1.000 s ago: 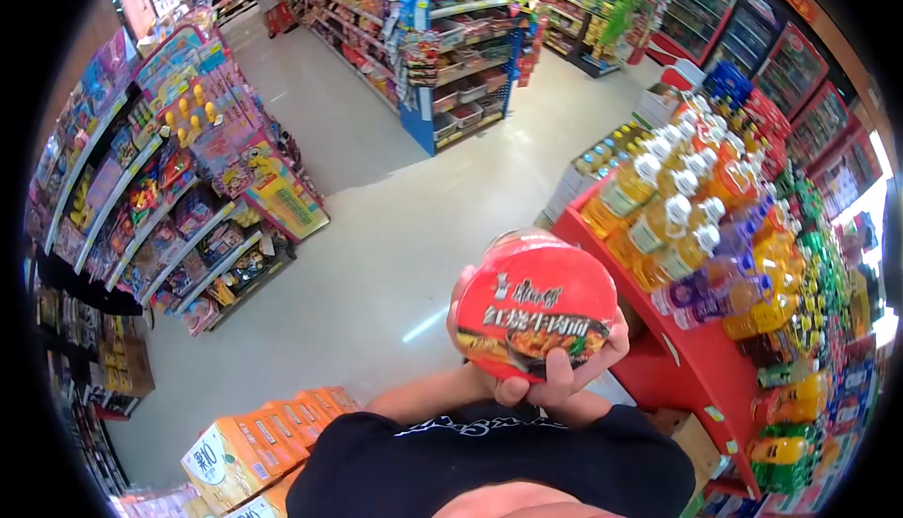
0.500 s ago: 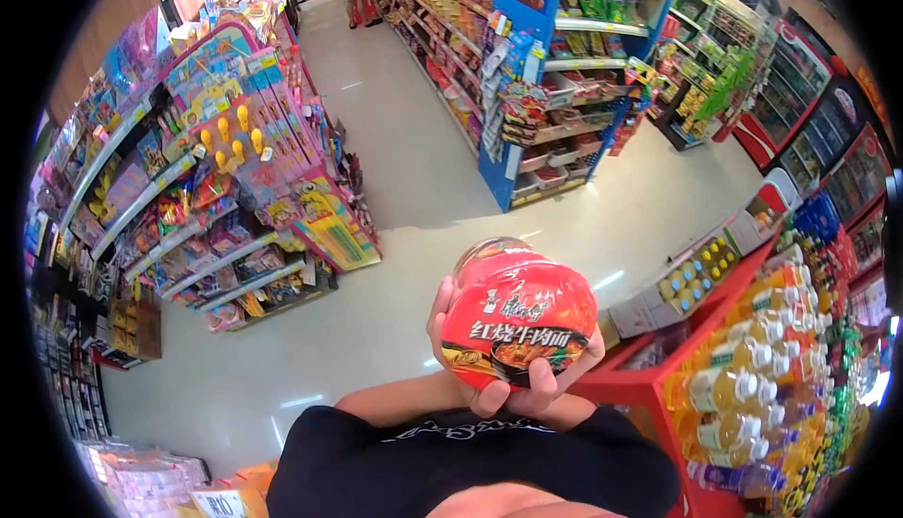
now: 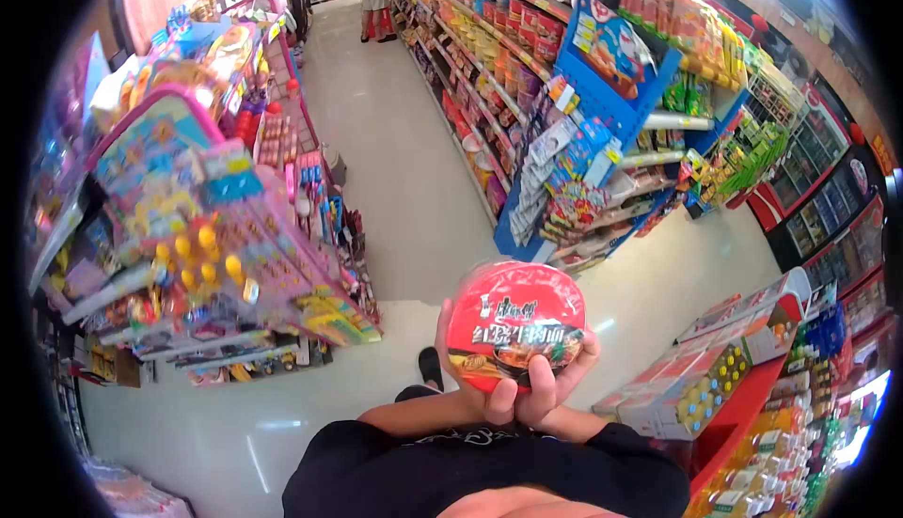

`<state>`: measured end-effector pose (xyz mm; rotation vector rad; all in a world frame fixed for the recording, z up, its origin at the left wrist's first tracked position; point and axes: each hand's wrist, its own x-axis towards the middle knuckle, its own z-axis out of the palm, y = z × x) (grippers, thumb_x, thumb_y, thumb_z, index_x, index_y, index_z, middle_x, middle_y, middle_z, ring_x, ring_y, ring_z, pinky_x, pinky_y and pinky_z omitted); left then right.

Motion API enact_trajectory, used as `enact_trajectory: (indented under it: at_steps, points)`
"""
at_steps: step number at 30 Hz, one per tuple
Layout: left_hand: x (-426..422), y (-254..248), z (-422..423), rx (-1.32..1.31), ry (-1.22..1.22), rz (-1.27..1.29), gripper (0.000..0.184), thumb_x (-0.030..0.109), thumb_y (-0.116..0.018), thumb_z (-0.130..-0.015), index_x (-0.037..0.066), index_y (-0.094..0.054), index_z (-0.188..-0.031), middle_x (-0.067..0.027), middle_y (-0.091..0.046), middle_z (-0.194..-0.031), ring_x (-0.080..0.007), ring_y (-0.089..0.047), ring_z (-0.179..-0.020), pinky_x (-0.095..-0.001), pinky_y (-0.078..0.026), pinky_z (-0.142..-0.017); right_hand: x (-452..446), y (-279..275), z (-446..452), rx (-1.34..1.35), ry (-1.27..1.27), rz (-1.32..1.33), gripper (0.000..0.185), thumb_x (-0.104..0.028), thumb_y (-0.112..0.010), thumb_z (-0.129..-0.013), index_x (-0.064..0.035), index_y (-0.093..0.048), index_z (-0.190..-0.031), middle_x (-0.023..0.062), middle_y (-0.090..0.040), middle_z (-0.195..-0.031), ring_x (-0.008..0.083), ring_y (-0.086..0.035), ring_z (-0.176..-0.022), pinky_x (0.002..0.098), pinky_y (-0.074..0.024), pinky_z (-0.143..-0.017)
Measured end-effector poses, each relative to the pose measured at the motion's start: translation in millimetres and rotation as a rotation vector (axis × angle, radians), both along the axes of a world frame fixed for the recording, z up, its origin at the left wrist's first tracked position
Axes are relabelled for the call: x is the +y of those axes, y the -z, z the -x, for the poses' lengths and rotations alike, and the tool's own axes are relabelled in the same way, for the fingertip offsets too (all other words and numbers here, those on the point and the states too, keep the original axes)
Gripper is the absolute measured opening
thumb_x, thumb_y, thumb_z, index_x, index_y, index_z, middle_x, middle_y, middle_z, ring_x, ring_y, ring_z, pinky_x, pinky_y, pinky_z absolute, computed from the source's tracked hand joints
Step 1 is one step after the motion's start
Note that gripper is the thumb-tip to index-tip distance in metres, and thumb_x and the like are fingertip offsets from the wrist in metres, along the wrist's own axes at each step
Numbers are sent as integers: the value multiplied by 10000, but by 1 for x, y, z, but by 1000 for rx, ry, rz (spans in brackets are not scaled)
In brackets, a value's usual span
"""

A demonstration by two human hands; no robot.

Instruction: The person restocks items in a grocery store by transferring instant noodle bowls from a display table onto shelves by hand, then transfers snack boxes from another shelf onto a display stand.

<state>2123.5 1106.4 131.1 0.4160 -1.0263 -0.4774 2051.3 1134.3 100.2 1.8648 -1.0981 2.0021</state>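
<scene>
Swung the view since half a second ago, bringing the blue shelf (image 3: pixel 616 93) larger, dropping the drink bottles (image 3: pixel 767 443) lower at the near right, while keeping the red noodle bowl (image 3: pixel 515 316) before the chest. In the head view, grasping the bowl with the fingers of left hand (image 3: pixel 477 402) and right hand (image 3: pixel 564 388), lid tipped towards the camera, between toy rack (image 3: pixel 118 297) at left and blue shelf at far right. Probably light, stiff, slippery in shiny film, dentable if squeezed; best held round the sides, under the rim.
</scene>
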Motion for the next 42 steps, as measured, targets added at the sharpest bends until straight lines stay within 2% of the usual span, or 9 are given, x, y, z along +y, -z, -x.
enact_trajectory:
  at_steps: [4, 7, 14, 19, 21, 23, 28, 37, 42]
  points:
    - [-96, -21, 3, 24, -33, 5, 749, 213, -710, -801, 312, -343, -1447, -350, -364, -1397, -599, -477, -1256, -695, -473, -986, -105, -30, -29, -245, 100, 23, 477, -270, -632, -905, -125, -480, -1333, 389, -298, -1391, 542, -523, -1081, 627, -524, -842]
    - [-179, -36, 7, 29, -94, -2, 744, 195, -713, -794, 328, -360, -1436, -353, -374, -1387, -606, -481, -1247, -703, -476, -976, -191, -76, -14, 563, 667, 200, 587, -223, -719, -855, -178, -397, -1343, 198, -365, -1358, 536, -575, -1017, 620, -550, -842]
    - [-340, -49, 29, -30, -285, -64, 743, 150, -717, -781, 355, -394, -1418, -367, -392, -1360, -622, -489, -1228, -719, -481, -955, -362, -47, -6, 310, 491, 247, 424, -309, -538, -1029, -23, -431, -1324, 355, -506, -1336, 506, -609, -1114, 685, -419, -1001]
    - [-480, -20, 31, -5, -238, -31, 818, 399, -578, -892, -119, -332, -1476, -333, -368, -1533, -374, -510, -1366, -451, -487, -1114, -494, -25, 13, 72, 274, 281, 459, -326, -540, -993, -18, -498, -1330, 373, -481, -1334, 535, -575, -1082, 657, -447, -931]
    - [-524, -32, 31, -50, -133, -46, 700, 232, -668, -819, 175, -375, -1452, -359, -383, -1406, -529, -493, -1272, -628, -482, -1004, -556, -11, 18, 12, 265, 309, 448, -317, -570, -993, -40, -487, -1335, 319, -480, -1331, 547, -571, -1091, 664, -463, -912]
    - [-587, -12, 37, 65, -12, -40, 843, 422, -586, -895, -136, -329, -1473, -327, -349, -1552, -358, -531, -1341, -431, -494, -1109, -611, -18, 24, -3, 300, 294, 434, -317, -613, -998, -74, -470, -1328, 234, -489, -1307, 562, -567, -1105, 684, -488, -877]
    - [-714, -35, 60, 72, -283, -166, 792, 402, -678, -866, -16, -349, -1454, -324, -295, -1549, -456, -535, -1285, -488, -529, -1055, -762, -70, 20, 299, 693, 574, 337, -304, -571, -1044, -132, -424, -1293, 190, -483, -1225, 530, -591, -1034, 733, -498, -787]
    - [-909, 3, 33, -516, -553, 91, 829, 260, -803, -797, 143, -265, -1417, -404, -285, -1416, -638, -510, -1151, -647, -582, -902, -910, -11, 29, -458, -185, -122, 422, -234, -536, -994, -190, -498, -1412, 315, -372, -1378, 410, -498, -1123, 552, -437, -953]
    - [-1034, 39, 35, -376, -64, 27, 836, 300, -724, -856, 120, -196, -1478, -389, -240, -1481, -570, -488, -1241, -597, -536, -1004, -1030, 2, 29, -455, -50, -59, 524, -234, -598, -901, -153, -503, -1410, 309, -400, -1327, 398, -493, -1096, 546, -439, -930]
